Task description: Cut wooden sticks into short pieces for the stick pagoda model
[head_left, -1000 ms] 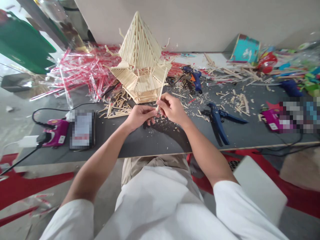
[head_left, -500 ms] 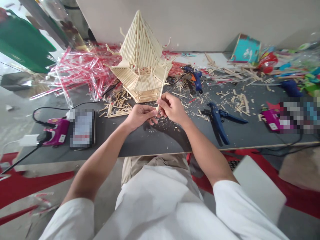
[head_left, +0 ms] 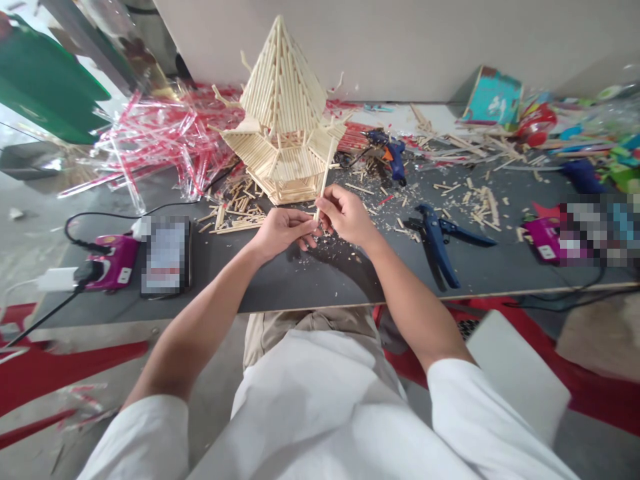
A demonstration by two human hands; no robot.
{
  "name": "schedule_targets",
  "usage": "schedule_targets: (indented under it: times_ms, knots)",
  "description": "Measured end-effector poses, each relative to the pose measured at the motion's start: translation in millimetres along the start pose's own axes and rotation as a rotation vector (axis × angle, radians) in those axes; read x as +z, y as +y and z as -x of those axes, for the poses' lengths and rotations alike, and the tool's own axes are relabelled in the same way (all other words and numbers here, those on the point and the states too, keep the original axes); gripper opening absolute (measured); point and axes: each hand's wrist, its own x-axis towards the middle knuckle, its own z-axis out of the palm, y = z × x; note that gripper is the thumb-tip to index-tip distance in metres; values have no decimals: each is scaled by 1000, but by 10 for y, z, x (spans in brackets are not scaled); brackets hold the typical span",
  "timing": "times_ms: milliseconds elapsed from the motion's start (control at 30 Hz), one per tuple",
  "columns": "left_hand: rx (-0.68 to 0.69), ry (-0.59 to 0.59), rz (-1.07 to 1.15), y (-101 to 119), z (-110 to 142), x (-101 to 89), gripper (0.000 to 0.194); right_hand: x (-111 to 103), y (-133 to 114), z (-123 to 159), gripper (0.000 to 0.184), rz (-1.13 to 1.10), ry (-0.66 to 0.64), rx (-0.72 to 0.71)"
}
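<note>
Basically static: both hands [head_left: 320, 223] and the pinched stick [head_left: 325, 179] sit marginally higher and right in frame, stick model [head_left: 283, 120] too — camera tilt, not hand motion.

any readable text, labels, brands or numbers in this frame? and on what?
None can be read.
Teal box against the wall: white marks, too small and blurred.
Purple devices at left and right: each has a small white label, illegible.
Phone-sized item and patch at right: pixelated.
</note>
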Motion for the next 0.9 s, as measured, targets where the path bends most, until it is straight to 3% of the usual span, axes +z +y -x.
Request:
schedule_targets:
  times_ms: [100,200,333,400,500,600,700,767,900]
  knots:
    - [6,11,-5,-2,0,8,49,-120,-133,48,46,100,-16,1]
    - [-10,6,3,2,1,-8,48,-445,-337,288,40,392,-37,36]
    - [-41,-17,14,30,10,-8,47,-1083,-346,894,42,744,239,153]
    - [-56,-25,28,49,16,11,48,-1388,-182,1212,56,997,248,221]
    - [-47,-38,31,74,26,34,48,-1716,122,1576,106,1247,130,511]
    - [-37,-45,0,91,40,30,48,-1869,327,1773,130,1254,-1,630]
    - [-23,-52,-19,98,52,18,48,-1940,406,1857,136,1257,84,640]
    - [-7,-77,-20,100,58,21,46,-1991,414,1883,131,1292,117,619]
    - [-4,-126,-15,114,68,48,43,-2088,349,1884,102,1349,47,526]
